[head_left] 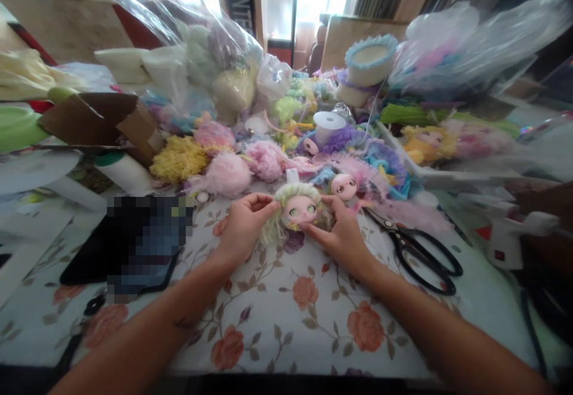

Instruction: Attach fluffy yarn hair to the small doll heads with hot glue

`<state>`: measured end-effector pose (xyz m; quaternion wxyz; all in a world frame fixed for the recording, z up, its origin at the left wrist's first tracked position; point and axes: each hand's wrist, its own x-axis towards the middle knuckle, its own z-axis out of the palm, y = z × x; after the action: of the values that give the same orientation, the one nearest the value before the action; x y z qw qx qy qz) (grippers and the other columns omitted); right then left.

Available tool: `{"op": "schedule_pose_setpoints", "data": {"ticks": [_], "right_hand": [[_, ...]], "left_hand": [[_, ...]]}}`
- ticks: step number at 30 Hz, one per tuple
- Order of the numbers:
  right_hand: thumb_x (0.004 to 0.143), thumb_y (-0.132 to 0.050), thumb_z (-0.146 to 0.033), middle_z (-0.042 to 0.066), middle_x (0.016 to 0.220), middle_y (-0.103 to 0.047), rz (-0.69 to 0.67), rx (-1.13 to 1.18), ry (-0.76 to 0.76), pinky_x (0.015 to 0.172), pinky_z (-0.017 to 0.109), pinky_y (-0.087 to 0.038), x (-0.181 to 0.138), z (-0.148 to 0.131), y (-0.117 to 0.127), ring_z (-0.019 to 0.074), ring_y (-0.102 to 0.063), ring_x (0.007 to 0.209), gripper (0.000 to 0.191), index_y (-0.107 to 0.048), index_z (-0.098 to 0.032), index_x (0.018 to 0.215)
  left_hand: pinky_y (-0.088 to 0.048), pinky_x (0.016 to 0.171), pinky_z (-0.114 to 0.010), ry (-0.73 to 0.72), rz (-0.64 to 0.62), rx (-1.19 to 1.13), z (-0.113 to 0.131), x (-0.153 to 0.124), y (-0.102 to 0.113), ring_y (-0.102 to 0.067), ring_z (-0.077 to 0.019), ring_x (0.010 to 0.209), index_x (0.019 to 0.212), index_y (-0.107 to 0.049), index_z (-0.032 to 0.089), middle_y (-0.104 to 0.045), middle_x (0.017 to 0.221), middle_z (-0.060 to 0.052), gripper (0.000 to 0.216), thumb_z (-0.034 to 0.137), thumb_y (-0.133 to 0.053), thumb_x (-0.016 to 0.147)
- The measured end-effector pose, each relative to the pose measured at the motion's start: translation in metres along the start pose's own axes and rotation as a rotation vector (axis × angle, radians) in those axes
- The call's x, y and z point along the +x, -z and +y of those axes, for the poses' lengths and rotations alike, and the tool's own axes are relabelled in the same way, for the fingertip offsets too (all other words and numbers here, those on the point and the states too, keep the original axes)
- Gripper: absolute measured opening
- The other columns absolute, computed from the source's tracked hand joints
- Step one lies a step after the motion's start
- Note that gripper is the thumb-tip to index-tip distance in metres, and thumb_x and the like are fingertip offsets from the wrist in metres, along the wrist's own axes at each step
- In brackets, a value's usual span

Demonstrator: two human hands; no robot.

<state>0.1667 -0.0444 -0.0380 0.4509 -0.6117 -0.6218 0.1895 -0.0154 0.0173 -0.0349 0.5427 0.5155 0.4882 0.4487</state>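
Observation:
A small doll head with green eyes and pale green yarn hair lies face up between my hands, low over the flowered cloth. At its left side, my left hand pinches the yarn hair between thumb and fingertips. My right hand grips the head from the other side, thumb under the chin and fingers behind the hair. Just beyond the right fingers sits another doll head with brown eyes. Black-handled scissors rest to the right of my right hand.
Yellow yarn and pink fluffy balls are heaped behind the hands, near a white spool. A dark tablet lies at left. A white glue gun stands at right, beside a white tray of dolls.

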Motion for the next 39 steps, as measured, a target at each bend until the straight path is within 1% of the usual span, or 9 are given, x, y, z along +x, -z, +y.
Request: {"op": "schedule_pose_setpoints", "data": {"ticks": [8,14,17,20,24,27,30,33,39], "right_hand": [[0.070,-0.076,-0.040,0.008,0.104,-0.067,-0.007,0.005,-0.050,0.079,0.034,-0.050,0.001,0.000,0.003,0.0247,-0.063,0.091,0.053,-0.055,-0.018,0.114],[0.071,-0.075,-0.043,0.008,0.107,-0.066,-0.002,0.024,-0.055,0.082,0.034,-0.048,0.001,0.004,0.003,0.0254,-0.062,0.096,0.054,-0.055,-0.019,0.115],[0.071,-0.075,-0.042,0.008,0.106,-0.066,0.000,0.033,-0.052,0.080,0.034,-0.048,0.001,0.005,0.003,0.0248,-0.062,0.093,0.053,-0.056,-0.020,0.116],[0.071,-0.075,-0.041,0.008,0.103,-0.067,-0.004,0.032,-0.051,0.077,0.032,-0.049,0.001,0.003,0.002,0.0231,-0.062,0.088,0.053,-0.056,-0.019,0.115],[0.072,-0.075,-0.041,0.007,0.104,-0.067,0.006,0.047,-0.029,0.078,0.030,-0.047,0.002,0.000,0.002,0.0219,-0.061,0.089,0.052,-0.057,-0.018,0.115],[0.084,-0.061,-0.044,0.004,0.087,-0.067,0.016,0.105,-0.077,0.071,0.028,-0.046,0.003,-0.002,0.002,0.0177,-0.060,0.075,0.040,-0.059,-0.017,0.113],[0.092,-0.048,-0.044,0.000,0.067,-0.062,0.068,0.179,-0.127,0.059,0.025,-0.042,0.006,-0.003,0.002,0.0144,-0.054,0.060,0.033,-0.065,-0.017,0.097],[0.090,-0.050,-0.041,-0.001,0.062,-0.059,0.107,0.207,-0.128,0.053,0.024,-0.038,0.010,-0.002,0.001,0.0134,-0.051,0.056,0.031,-0.067,-0.017,0.082],[0.086,-0.054,-0.037,0.000,0.062,-0.060,0.110,0.250,-0.163,0.052,0.023,-0.038,0.012,0.002,0.001,0.0126,-0.049,0.055,0.026,-0.067,-0.016,0.079]], "left_hand": [[-0.039,0.064,-0.022,0.034,-0.027,-0.031,0.003,-0.001,0.003,-0.057,-0.0121,0.069,0.081,-0.065,0.017,-0.066,0.075,0.001,0.030,0.040,-0.078,0.066],[-0.040,0.065,-0.024,0.045,-0.078,-0.009,0.006,-0.004,0.003,-0.058,-0.0144,0.069,0.079,-0.066,0.017,-0.067,0.074,0.000,0.030,0.040,-0.079,0.064],[-0.041,0.064,-0.025,0.061,-0.096,0.002,0.007,-0.004,0.003,-0.059,-0.0146,0.068,0.080,-0.066,0.016,-0.068,0.074,-0.001,0.031,0.040,-0.079,0.064],[-0.042,0.064,-0.025,0.051,-0.090,0.023,0.007,-0.005,0.002,-0.060,-0.0151,0.068,0.082,-0.067,0.016,-0.069,0.076,-0.001,0.032,0.041,-0.078,0.066],[-0.043,0.068,-0.026,0.030,-0.055,0.039,0.004,-0.003,0.002,-0.062,-0.0167,0.073,0.084,-0.067,0.017,-0.070,0.079,-0.002,0.033,0.042,-0.078,0.067],[-0.044,0.070,-0.026,0.025,-0.051,0.024,0.001,-0.001,0.002,-0.062,-0.0169,0.077,0.086,-0.066,0.017,-0.071,0.082,-0.002,0.033,0.042,-0.077,0.068],[-0.045,0.071,-0.026,0.022,-0.061,0.021,-0.001,0.000,0.002,-0.063,-0.0172,0.078,0.087,-0.066,0.017,-0.071,0.083,-0.003,0.034,0.042,-0.077,0.068],[-0.045,0.071,-0.026,0.011,-0.068,0.023,-0.004,0.000,0.002,-0.063,-0.0176,0.078,0.087,-0.066,0.017,-0.071,0.083,-0.002,0.034,0.043,-0.077,0.067],[-0.046,0.071,-0.027,0.027,-0.051,-0.005,-0.001,-0.001,-0.001,-0.064,-0.0180,0.078,0.086,-0.066,0.017,-0.071,0.083,-0.003,0.037,0.044,-0.079,0.064]]}}
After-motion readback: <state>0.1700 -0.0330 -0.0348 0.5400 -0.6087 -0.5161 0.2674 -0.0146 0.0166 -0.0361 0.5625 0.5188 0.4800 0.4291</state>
